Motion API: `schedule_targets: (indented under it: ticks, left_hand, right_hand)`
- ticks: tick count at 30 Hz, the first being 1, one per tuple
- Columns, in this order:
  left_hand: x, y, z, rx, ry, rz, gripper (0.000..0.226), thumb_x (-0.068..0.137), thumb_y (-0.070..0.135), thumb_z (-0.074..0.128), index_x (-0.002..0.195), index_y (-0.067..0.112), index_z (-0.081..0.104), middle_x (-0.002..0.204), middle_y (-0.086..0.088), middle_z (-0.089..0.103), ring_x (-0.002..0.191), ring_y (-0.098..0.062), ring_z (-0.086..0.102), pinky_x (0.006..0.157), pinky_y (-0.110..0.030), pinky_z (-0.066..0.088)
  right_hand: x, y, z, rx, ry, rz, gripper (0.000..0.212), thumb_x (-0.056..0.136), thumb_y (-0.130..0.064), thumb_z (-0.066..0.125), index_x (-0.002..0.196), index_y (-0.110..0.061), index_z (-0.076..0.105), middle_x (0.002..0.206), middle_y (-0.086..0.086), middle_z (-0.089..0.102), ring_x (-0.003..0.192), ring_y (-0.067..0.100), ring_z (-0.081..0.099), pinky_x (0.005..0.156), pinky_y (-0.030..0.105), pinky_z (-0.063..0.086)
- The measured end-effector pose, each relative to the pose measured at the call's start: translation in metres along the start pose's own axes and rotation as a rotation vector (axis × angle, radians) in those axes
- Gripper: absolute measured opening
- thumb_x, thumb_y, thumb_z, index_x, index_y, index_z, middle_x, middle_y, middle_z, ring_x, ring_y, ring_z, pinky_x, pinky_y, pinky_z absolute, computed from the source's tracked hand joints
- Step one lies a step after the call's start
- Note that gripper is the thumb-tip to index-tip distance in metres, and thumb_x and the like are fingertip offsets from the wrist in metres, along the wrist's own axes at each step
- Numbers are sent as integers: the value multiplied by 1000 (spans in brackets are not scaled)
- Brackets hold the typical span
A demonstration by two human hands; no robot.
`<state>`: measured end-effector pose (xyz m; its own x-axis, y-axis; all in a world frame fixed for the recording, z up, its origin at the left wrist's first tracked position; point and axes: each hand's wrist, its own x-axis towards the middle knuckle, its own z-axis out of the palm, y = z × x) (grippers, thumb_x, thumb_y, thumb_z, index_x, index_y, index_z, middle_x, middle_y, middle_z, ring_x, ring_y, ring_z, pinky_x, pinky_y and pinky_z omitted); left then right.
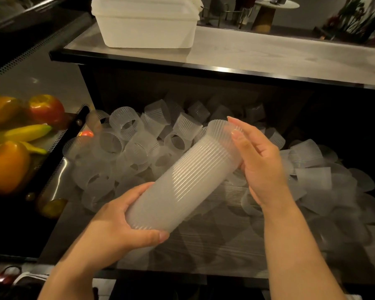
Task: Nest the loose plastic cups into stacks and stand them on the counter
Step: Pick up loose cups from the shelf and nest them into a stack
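Nested cup stack tilted, gripped by both hands, unlabelled

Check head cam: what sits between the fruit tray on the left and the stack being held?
In the head view, a heap of loose cups fills the stretch between the fruit tray and the stack, which is held by the left hand and right hand.

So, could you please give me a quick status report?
Left hand grips frosted ribbed cup stack base; right hand holds its top. Loose translucent cups remain. Grey counter unobstructed.
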<state>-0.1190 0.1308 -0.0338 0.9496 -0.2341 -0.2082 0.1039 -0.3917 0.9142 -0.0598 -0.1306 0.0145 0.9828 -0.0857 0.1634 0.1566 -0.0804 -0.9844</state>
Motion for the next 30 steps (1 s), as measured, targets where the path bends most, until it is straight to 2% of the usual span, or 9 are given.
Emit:
schedule_targets:
  ticks: [6,10,13,15,18,20,25,27,30]
  left_hand:
    - [3,-5,0,-23,-8,-6,102,24,79,85,120,69,52,119,26,64,106,0,62,85,-30,51]
    - [6,-4,3,-47,15,-1,88,33,63,87,113,75,50,114,31,63,104,3,62,82,-28,52]
    - [8,-1,4,-56,37,5,84,34,60,85,108,78,49,113,33,61,101,6,61,81,-28,52]
    - [8,0,4,-54,52,2,81,34,60,84,104,81,48,112,37,59,98,10,60,78,-25,51]
    - [7,-2,2,-52,76,-5,84,34,61,85,109,77,49,112,34,60,99,6,61,79,-27,52]
    - [7,-7,0,-52,95,-14,89,33,61,86,114,72,51,112,31,62,102,-1,63,79,-29,53]
    - [10,-10,0,-56,116,-5,95,29,66,89,116,70,53,113,29,64,104,-5,64,84,-36,56]
    - [12,-8,2,-58,130,0,85,31,64,87,107,77,50,111,35,62,100,4,63,80,-30,55]
    - [14,-8,0,-53,157,-14,78,35,65,84,104,79,49,109,40,59,96,12,60,75,-27,53]
  right_hand:
    - [-1,6,4,18,39,-4,32,88,-43,59,115,-30,69,114,-13,68,112,13,62,97,55,51]
    - [-3,10,12,26,32,28,22,95,-36,58,108,-25,71,103,-10,71,102,14,65,95,55,51]
    - [-6,10,17,52,10,-2,25,97,-36,49,108,-26,71,100,-14,70,100,8,63,96,47,51]
    - [-8,11,18,70,-34,-6,33,94,-44,44,113,-32,68,106,-17,70,107,3,62,101,41,47]
    - [-6,14,15,35,-178,22,53,87,-68,44,125,-37,63,136,-5,59,133,15,49,114,49,36]
    - [-4,14,11,6,-265,62,65,81,-78,43,130,-38,59,145,-3,52,139,15,41,117,48,30]
    - [3,10,3,-64,-365,60,62,90,-72,26,136,-40,53,145,-14,50,141,8,38,120,48,24]
    - [6,11,2,-141,-296,73,59,90,-71,17,135,-49,50,145,-22,47,137,1,40,119,46,26]
    - [11,16,-2,-159,-52,124,53,97,-60,20,138,-44,49,138,-20,54,120,0,56,109,39,43]
